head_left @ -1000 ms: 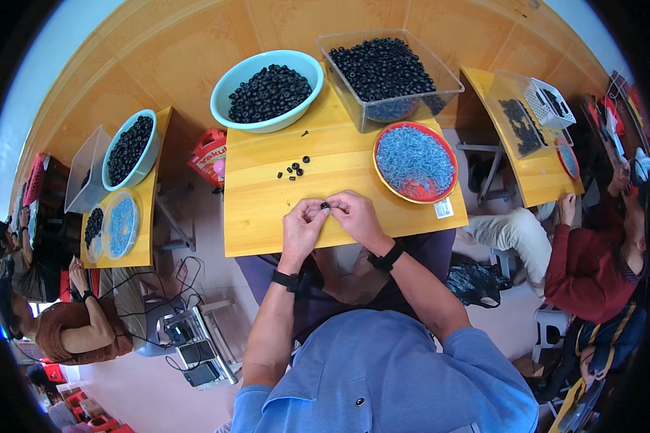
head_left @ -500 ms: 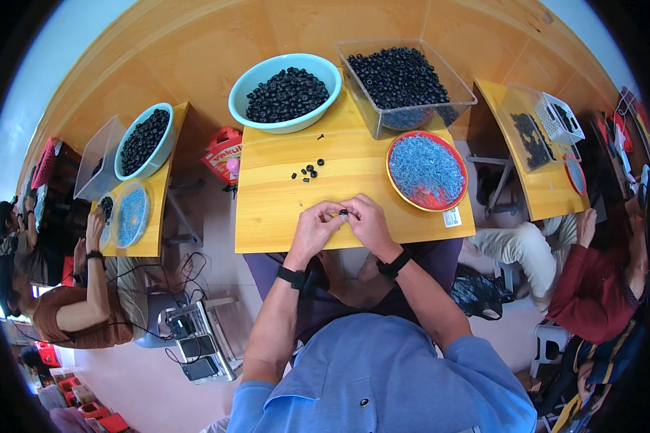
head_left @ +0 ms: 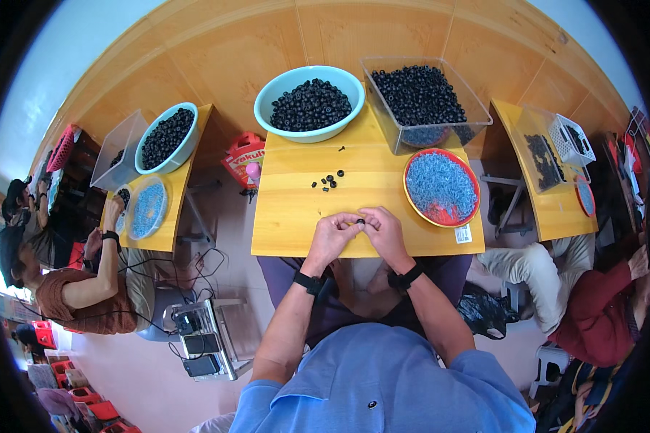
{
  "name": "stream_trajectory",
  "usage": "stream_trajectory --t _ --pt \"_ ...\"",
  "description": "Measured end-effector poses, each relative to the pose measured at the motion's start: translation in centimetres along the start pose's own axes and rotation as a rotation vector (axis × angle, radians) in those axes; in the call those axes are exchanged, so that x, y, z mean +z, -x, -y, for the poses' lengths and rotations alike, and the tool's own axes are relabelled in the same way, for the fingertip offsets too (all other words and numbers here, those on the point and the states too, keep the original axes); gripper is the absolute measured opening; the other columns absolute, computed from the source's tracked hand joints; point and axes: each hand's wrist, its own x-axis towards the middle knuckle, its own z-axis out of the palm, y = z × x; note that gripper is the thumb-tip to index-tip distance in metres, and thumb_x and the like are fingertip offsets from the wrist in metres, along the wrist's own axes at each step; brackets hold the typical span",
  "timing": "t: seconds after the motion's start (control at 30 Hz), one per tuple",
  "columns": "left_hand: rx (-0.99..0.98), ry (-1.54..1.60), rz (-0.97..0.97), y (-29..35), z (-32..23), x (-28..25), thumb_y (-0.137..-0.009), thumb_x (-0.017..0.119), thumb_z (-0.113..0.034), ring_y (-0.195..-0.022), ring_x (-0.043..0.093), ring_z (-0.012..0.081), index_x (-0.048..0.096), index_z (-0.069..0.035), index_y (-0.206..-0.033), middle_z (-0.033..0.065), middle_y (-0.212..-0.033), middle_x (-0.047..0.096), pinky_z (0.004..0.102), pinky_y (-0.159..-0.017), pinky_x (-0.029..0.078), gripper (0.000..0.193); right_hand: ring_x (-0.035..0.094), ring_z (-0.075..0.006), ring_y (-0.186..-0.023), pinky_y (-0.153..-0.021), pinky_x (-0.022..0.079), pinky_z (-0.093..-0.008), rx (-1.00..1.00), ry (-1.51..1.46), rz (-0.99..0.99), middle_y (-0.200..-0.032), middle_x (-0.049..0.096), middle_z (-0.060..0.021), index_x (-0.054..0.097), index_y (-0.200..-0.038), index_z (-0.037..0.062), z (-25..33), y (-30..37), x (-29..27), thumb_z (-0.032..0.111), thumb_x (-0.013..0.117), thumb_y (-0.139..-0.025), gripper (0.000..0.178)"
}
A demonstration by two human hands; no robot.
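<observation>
Head view showed me the left hand [head_left: 332, 234] and right hand [head_left: 385, 231], both pinched nearly closed on 1 small black part [head_left: 360, 221] by the yellow table's [head_left: 289, 216] near edge. Blue pieces [head_left: 440, 182] filled a red bowl [head_left: 446, 218] along its right edge.

Your yellow, rectangular wooden tabletop [head_left: 289, 216] shows faint grain. Your round, pale turquoise plastic basin [head_left: 303, 136] contains plain black ring-shaped pieces [head_left: 310, 105]. The small, rounded piece [head_left: 360, 221] you hold is black. Your round red dish [head_left: 440, 215] is yellow-edged, its thin slivers [head_left: 440, 184] blue-grey. Your cloth shirt [head_left: 390, 368]: plain blue.
</observation>
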Motion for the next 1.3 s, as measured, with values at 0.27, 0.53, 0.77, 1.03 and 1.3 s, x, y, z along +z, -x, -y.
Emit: stream_trajectory --t 0.27,0.53,0.77,1.03,1.3 --pt "-0.042 0.084 0.032 0.1 -0.8 -0.4 -0.091 0.076 -0.011 -0.067 0.056 0.0026 0.074 0.002 -0.103 -0.0014 -0.08 0.069 0.0202 -0.06 0.045 0.018 0.064 -0.0131 -0.075 -0.067 0.052 -0.0262 0.054 -0.12 0.043 -0.088 0.064 -0.0066 0.072 -0.103 -0.0011 0.5 -0.2 -0.4 -0.005 0.072 -0.083 0.02" --pt "-0.034 0.197 0.104 -0.2 -0.3 -0.7 -0.091 0.075 -0.006 -0.088 0.067 0.0091 0.072 0.002 -0.107 0.0047 -0.095 0.074 0.024 -0.082 0.054 0.017 0.068 -0.0193 -0.077 -0.067 0.054 -0.0301 0.019 -0.065 0.084 -0.09 0.065 -0.0107 0.071 -0.101 -0.0022 0.4 -0.4 -0.9 0.0 0.072 -0.085 0.016" --pt "-0.07 0.169 0.122 -0.4 -0.2 -0.8 -0.092 0.075 -0.005 -0.086 0.067 0.0089 0.072 0.003 -0.107 0.0051 -0.097 0.074 0.0228 -0.082 0.054 0.018 0.066 -0.0184 -0.074 -0.065 0.052 -0.0304 0.008 -0.072 0.071 -0.088 0.064 -0.0099 0.071 -0.1 -0.0023 0.3 -0.3 -0.8 -0.001 0.072 -0.084 0.016" --pt "-0.104 0.237 0.079 -0.1 -1.1 -1.3 -0.092 0.075 -0.005 -0.088 0.068 0.01 0.071 0.005 -0.106 0.0068 -0.096 0.075 0.0236 -0.082 0.054 0.018 0.063 -0.0155 -0.071 -0.063 0.05 -0.0289 0.057 -0.139 0.075 -0.084 0.063 -0.0073 0.072 -0.097 -0.0028 0.8 -0.2 -0.6 0.003 0.074 -0.086 0.013" --pt "-0.053 0.296 -0.027 0.1 -0.1 -1.0 -0.093 0.073 -0.003 -0.083 0.068 0.0105 0.069 0.003 -0.106 0.0081 -0.095 0.074 0.0238 -0.076 0.054 0.015 0.068 -0.0132 -0.076 -0.066 0.053 -0.0272 0.033 -0.069 -0.001 -0.089 0.07 -0.0093 0.072 -0.1 -0.0024 0.6 -0.1 -0.8 0.002 0.075 -0.086 0.015"
